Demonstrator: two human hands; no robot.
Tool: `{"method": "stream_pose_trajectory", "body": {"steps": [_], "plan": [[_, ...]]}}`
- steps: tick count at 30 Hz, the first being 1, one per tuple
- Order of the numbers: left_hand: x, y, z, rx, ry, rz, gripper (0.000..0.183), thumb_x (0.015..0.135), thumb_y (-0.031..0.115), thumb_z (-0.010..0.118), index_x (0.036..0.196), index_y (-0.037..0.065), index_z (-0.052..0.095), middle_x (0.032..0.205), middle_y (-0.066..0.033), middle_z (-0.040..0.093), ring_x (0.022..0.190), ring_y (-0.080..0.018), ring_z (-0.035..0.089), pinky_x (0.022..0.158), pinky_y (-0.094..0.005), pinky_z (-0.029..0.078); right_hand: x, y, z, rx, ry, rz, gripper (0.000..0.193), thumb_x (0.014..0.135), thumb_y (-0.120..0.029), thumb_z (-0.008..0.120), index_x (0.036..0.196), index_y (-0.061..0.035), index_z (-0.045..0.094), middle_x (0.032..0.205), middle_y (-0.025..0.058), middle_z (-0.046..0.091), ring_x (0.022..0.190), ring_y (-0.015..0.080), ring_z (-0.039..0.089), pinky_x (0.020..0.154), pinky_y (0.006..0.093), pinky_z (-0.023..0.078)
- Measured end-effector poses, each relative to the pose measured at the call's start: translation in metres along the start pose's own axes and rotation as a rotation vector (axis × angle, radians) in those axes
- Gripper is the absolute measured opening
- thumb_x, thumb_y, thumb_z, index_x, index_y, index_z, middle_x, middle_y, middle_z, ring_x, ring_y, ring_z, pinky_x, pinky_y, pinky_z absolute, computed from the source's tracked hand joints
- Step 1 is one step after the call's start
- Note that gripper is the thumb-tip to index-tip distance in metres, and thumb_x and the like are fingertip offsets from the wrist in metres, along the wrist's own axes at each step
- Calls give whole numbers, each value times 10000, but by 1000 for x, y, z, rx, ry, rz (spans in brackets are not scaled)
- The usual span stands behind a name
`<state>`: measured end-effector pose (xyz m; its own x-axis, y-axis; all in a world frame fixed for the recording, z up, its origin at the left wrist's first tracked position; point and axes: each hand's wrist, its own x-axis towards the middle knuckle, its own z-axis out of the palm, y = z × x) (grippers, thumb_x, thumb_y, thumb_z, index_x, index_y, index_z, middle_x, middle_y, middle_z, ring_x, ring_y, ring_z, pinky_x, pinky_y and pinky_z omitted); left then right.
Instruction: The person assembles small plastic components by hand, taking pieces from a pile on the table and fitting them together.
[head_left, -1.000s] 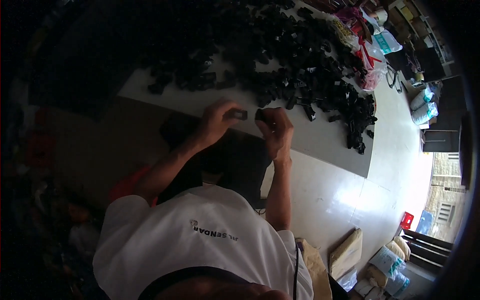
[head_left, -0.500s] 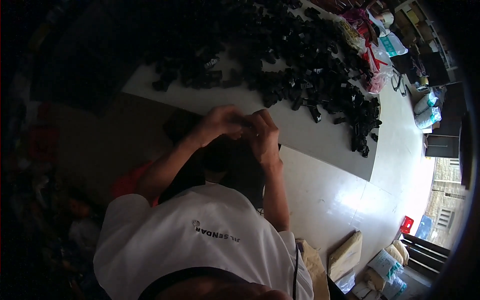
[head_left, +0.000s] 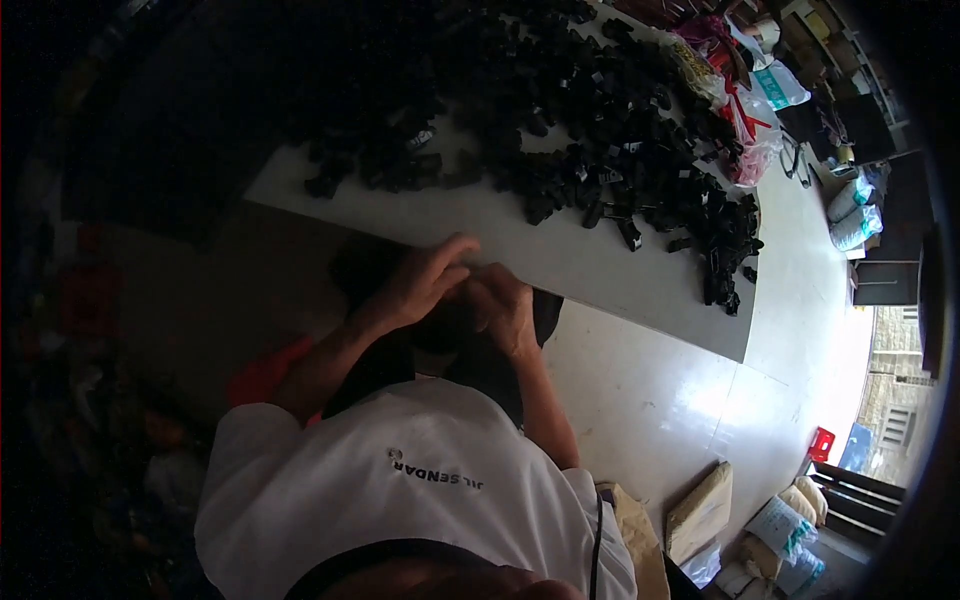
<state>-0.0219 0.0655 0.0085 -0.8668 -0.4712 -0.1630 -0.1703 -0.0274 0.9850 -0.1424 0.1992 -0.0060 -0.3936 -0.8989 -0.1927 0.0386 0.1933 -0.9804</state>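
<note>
My left hand and my right hand are close together at the near edge of the white table, above my lap. The left one has its fingers bent toward the right hand, with the index finger lifted a little above the thumb. On the right hand the fingers are curled inward. Anything between them is too small and dark to make out. Beyond the hands, a wide heap of small black plastic parts covers much of the tabletop.
A red container stands by my left arm. Clear and red plastic bags lie at the table's far right. On the floor to the right are a brown paper sack, white sacks and a red box.
Both hands have moved down toward my body and slightly left, staying close together. The left index finger now stands further from the thumb. The black heap looks the same.
</note>
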Motion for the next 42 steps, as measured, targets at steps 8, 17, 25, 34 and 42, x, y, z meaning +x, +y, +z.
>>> {"method": "stream_pose_trajectory", "body": {"steps": [8,17,25,34,42], "plan": [[84,-12,-26,1169,446,502,351,880,50,634,1220,39,548,1079,-192,523,903,-346,590,711,-419,508,32,-4,-32,-622,352,-345,186,841,-52,596,1023,-63,636,946,129,634,790,319,631,657,409,508],[87,-15,-21,1128,386,469,286,881,46,637,1142,38,521,1033,-145,568,843,-332,591,648,-426,505,48,-24,-55,-1007,483,-270,256,823,-172,645,1075,-156,604,1003,129,564,862,367,617,690,455,499],[67,5,-18,250,165,170,332,845,-26,639,1167,40,593,979,-64,628,795,-149,634,670,-298,526,48,-10,-64,-669,656,-402,175,837,-19,579,993,-97,590,963,107,620,774,284,633,602,386,485],[53,-2,-1,-59,-55,102,297,854,-56,588,1148,-9,591,983,-59,647,857,-133,652,754,-265,564,28,-22,-28,297,156,-199,170,871,52,574,1030,-7,594,932,114,640,800,212,678,644,301,548],[40,2,0,-84,-58,26,277,881,-41,581,1157,-17,588,978,-71,661,844,-138,657,741,-270,568,17,-26,-25,147,169,-289,188,836,91,609,1018,53,578,969,128,602,794,206,675,658,278,559]]}}
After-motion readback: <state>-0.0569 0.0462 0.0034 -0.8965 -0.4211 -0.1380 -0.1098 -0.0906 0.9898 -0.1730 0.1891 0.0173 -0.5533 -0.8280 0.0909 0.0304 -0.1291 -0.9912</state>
